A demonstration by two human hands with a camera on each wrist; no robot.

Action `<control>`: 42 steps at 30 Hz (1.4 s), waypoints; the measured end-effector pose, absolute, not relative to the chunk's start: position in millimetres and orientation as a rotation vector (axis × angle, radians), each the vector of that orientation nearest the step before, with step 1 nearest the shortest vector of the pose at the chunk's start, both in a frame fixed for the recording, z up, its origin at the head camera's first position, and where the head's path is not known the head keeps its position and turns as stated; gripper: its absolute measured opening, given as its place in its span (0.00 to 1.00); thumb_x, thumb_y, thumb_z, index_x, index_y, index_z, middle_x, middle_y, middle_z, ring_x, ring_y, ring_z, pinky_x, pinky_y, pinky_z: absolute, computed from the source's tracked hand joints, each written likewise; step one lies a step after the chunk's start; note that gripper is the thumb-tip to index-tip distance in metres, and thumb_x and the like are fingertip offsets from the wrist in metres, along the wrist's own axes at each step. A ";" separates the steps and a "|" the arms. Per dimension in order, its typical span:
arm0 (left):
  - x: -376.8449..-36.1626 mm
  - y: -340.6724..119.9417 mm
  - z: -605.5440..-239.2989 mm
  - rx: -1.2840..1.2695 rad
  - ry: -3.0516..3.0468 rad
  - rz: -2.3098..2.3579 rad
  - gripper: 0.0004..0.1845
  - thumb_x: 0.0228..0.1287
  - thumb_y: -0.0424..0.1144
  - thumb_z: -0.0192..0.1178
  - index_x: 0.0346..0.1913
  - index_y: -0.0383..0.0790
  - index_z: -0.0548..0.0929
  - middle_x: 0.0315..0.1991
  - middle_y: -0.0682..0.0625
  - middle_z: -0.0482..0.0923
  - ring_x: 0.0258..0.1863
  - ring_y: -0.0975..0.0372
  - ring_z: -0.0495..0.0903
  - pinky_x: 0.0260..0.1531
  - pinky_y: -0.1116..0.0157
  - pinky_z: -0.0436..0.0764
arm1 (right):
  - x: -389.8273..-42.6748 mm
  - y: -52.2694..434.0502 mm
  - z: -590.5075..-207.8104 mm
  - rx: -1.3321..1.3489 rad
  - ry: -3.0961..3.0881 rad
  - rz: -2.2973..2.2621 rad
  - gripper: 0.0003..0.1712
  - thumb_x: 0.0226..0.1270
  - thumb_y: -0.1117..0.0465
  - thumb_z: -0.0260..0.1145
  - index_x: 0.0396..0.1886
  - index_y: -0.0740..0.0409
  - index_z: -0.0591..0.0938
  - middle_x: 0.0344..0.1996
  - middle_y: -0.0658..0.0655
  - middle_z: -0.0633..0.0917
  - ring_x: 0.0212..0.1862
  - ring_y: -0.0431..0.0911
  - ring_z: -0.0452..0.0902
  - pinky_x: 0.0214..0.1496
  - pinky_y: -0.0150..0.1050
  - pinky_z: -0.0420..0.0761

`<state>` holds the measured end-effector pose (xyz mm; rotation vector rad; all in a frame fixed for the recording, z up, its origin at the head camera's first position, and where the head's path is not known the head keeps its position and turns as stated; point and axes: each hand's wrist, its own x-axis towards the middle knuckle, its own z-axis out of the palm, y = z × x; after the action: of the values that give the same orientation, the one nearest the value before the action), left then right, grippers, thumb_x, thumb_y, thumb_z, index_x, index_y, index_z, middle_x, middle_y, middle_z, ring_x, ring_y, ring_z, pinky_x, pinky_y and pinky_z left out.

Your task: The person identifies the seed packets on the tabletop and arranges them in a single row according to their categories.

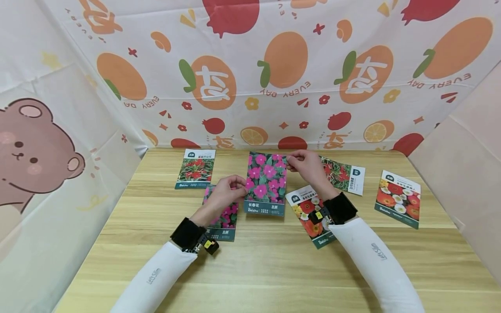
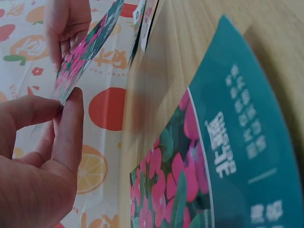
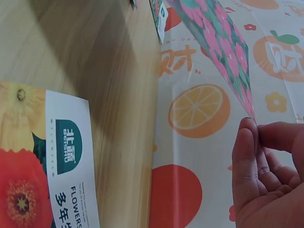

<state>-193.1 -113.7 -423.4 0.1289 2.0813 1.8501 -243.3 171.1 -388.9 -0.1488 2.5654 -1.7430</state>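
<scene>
Both hands hold a seed packet (image 1: 267, 180) with pink flowers and a teal lower band, raised off the table. My left hand (image 1: 226, 192) pinches its left edge between thumb and fingers; the left wrist view shows that edge of the packet (image 2: 78, 61) nearly side-on. At the top right corner, my right hand (image 1: 311, 168) pinches it, and the right wrist view shows the fingertips (image 3: 248, 128) meeting there. Beneath the left hand lies another pink-flower packet (image 1: 225, 234), partly covered. A poppy packet (image 1: 307, 208) lies below the right hand, partly hidden by the wrist.
On the wooden table (image 1: 250, 274), a red-flower packet (image 1: 195, 169) lies at back left. Another red-flower packet (image 1: 344, 176) lies sideways behind the right wrist, and a second poppy packet (image 1: 399, 198) at far right. A fruit-print cloth (image 1: 250, 95) hangs behind the table.
</scene>
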 end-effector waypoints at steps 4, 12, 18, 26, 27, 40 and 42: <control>-196.1 -120.3 -423.0 0.184 2.125 1.796 0.11 0.74 0.33 0.60 0.55 0.35 0.81 0.44 0.44 0.81 0.42 0.55 0.82 0.50 0.52 0.83 | -242.2 170.1 -389.9 -0.152 2.507 -1.766 0.16 0.80 0.59 0.62 0.55 0.68 0.84 0.41 0.65 0.88 0.44 0.55 0.86 0.47 0.38 0.87; -206.6 -124.8 -419.0 0.152 2.083 1.898 0.13 0.78 0.34 0.58 0.59 0.32 0.82 0.50 0.39 0.83 0.43 0.55 0.86 0.52 0.54 0.85 | -230.5 166.6 -403.4 -0.135 2.424 -1.732 0.16 0.80 0.59 0.61 0.55 0.67 0.83 0.41 0.62 0.87 0.45 0.52 0.85 0.57 0.52 0.84; -209.6 -126.0 -421.9 0.114 2.155 1.899 0.16 0.77 0.32 0.59 0.61 0.29 0.78 0.47 0.39 0.81 0.44 0.49 0.85 0.53 0.52 0.85 | -221.6 163.5 -415.6 -0.145 2.447 -1.647 0.16 0.79 0.61 0.60 0.53 0.68 0.84 0.39 0.62 0.88 0.46 0.58 0.85 0.52 0.50 0.86; -207.4 -141.1 -422.9 0.147 2.432 1.750 0.18 0.76 0.37 0.60 0.62 0.32 0.79 0.51 0.41 0.79 0.51 0.46 0.81 0.55 0.48 0.80 | -224.2 160.5 -433.2 -0.132 2.436 -1.576 0.15 0.80 0.61 0.60 0.52 0.68 0.85 0.36 0.60 0.88 0.40 0.49 0.85 0.48 0.44 0.87; -207.0 -142.7 -422.0 0.164 2.458 1.718 0.18 0.76 0.37 0.60 0.62 0.32 0.79 0.51 0.42 0.80 0.51 0.47 0.81 0.54 0.48 0.79 | -225.2 159.8 -435.3 -0.141 2.436 -1.572 0.15 0.80 0.62 0.60 0.51 0.69 0.85 0.35 0.60 0.88 0.39 0.48 0.85 0.47 0.43 0.87; -196.6 -152.7 -420.0 0.656 2.888 0.881 0.13 0.67 0.33 0.70 0.53 0.36 0.88 0.53 0.40 0.82 0.51 0.47 0.81 0.50 0.51 0.81 | -229.3 144.7 -441.2 -0.087 2.450 -1.445 0.13 0.79 0.62 0.61 0.46 0.67 0.88 0.30 0.57 0.88 0.32 0.44 0.84 0.37 0.34 0.83; -193.0 -152.8 -421.5 0.734 2.889 0.778 0.14 0.64 0.35 0.73 0.52 0.37 0.89 0.51 0.41 0.81 0.50 0.49 0.80 0.50 0.51 0.80 | -229.3 143.2 -441.4 -0.078 2.452 -1.431 0.13 0.79 0.62 0.61 0.45 0.66 0.88 0.30 0.57 0.88 0.32 0.43 0.84 0.36 0.34 0.83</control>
<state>-193.0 -152.8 -421.5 0.7339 2.8886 0.7779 -229.3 143.2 -441.4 -0.0777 2.4517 -1.4305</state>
